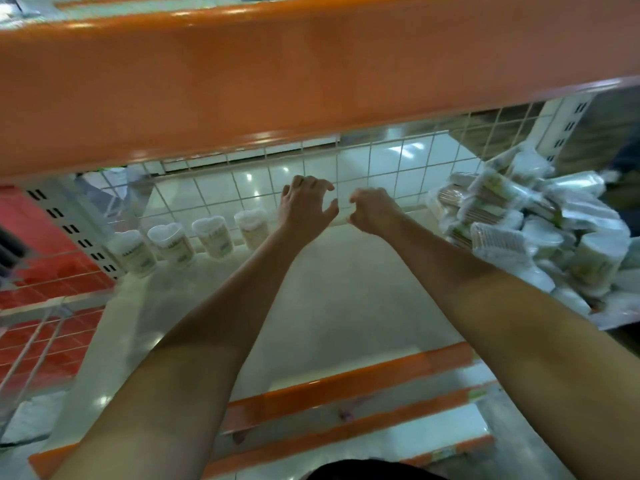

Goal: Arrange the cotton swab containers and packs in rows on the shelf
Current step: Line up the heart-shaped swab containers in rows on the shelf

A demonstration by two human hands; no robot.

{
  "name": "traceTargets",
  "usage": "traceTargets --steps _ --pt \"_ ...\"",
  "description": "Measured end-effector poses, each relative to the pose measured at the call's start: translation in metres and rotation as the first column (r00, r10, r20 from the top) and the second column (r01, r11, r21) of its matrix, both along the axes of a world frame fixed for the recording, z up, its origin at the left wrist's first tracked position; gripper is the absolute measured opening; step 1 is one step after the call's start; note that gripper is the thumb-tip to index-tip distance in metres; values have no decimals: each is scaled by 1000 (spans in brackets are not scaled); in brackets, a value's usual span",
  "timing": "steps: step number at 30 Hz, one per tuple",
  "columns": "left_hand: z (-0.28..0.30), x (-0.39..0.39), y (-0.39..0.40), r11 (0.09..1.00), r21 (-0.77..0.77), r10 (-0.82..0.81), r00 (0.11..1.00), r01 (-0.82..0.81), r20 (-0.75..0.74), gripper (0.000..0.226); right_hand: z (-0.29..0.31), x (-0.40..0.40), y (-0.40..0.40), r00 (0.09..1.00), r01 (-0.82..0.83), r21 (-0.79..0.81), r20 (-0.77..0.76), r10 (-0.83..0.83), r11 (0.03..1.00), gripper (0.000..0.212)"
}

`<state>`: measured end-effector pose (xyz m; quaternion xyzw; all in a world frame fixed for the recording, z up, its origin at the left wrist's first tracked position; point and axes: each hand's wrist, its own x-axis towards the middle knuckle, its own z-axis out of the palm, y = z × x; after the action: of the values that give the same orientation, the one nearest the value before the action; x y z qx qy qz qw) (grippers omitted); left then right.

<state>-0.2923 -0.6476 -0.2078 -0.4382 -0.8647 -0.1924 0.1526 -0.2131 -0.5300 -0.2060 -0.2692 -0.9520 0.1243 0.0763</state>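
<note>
At left of centre, four cotton swab containers [188, 242] stood upright in a row along the back of the shelf [329, 296], swabs dimly visible inside. Just right of the last one hovered the left hand [306, 206], fingers spread and clawed, holding nothing; the right hand [372, 211] beside it was loosely curled, also holding nothing. The heap of swab packs [526, 230] lay at far right, nearer the right hand
</note>
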Motion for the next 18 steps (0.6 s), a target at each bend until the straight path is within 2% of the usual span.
traceTargets --steps 10,18 --pt "6 56 59 987 -7 -161 986 161 49 38 34 78 41 986 109 152 -139 -88 982 41" --pt "9 107 97 949 -16 -311 945 315 100 36 36 146 64 944 258 103 -238 -228 961 33"
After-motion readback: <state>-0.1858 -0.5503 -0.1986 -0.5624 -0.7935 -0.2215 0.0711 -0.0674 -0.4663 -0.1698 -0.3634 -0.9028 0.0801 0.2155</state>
